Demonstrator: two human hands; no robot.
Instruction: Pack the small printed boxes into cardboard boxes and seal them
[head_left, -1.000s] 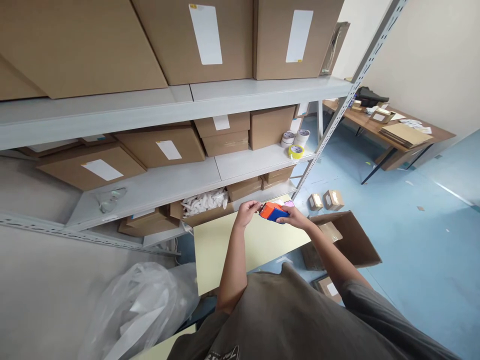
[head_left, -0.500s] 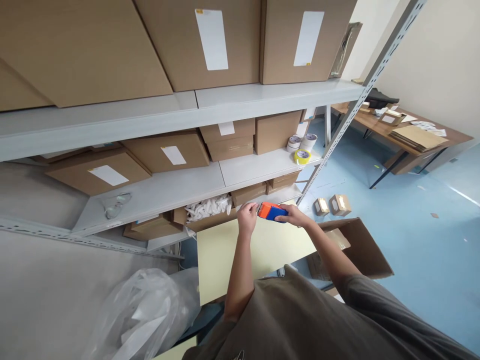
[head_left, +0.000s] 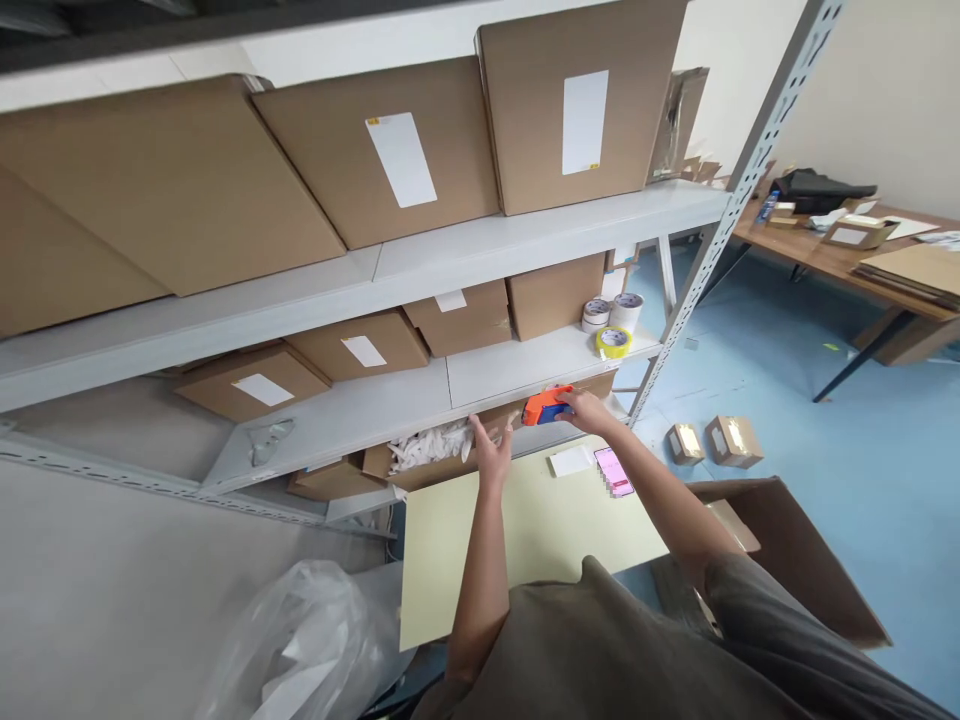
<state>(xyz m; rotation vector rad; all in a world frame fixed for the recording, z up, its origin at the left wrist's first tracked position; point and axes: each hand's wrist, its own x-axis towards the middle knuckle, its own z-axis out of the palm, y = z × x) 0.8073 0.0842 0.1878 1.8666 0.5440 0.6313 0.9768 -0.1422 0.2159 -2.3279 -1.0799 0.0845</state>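
My right hand point(head_left: 587, 411) grips an orange-and-blue hand-held tool point(head_left: 544, 406) by its rear end; its exact kind is unclear. To the left of the tool's orange front, my left hand point(head_left: 492, 450) is raised with thumb and fingers apart, and I see nothing held in it. Both hands are above the far edge of a pale yellow tabletop point(head_left: 525, 520), in front of the shelving. On that tabletop, below the tool, lie a white card or flat box point(head_left: 571, 461) and a phone with a pink screen point(head_left: 613, 472).
Metal shelving point(head_left: 517, 385) with cardboard boxes point(head_left: 585, 110) stands ahead. Tape rolls point(head_left: 613, 342) sit on its middle shelf. White gloves or cloths point(head_left: 431, 447) fill a lower box. An open carton point(head_left: 810, 560) is at right, a plastic bag point(head_left: 322, 630) at lower left.
The view has shifted, bringing the phone and white card into sight. My left hand has come away from the tool's front, and its fingers have spread. My right hand still holds the tool.
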